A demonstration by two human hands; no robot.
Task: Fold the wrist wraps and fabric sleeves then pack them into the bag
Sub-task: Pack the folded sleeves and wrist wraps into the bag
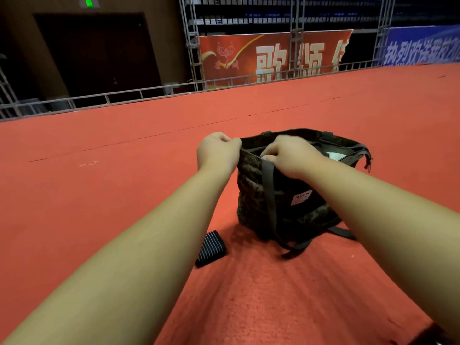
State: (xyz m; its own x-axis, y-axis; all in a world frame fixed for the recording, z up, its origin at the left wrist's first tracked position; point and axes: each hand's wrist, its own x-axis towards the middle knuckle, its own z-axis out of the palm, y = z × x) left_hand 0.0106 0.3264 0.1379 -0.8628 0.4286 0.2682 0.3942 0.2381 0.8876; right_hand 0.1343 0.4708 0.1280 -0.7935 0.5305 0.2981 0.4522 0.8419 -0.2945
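Now left hand [217, 151] and right hand [293, 158] grip bag [251, 195] rim — striped wrap [211, 247] lies nearer.

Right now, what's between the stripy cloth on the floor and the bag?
Just bare red carpet: the head view shows nothing else between the striped wrap and the bag.

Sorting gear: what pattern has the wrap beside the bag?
The wrap is dark with thin pale stripes; head view.

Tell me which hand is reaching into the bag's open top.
The right hand: its curled fingers dip over the near rim into the bag, while the left hand is outside, pinching the rim's left end.
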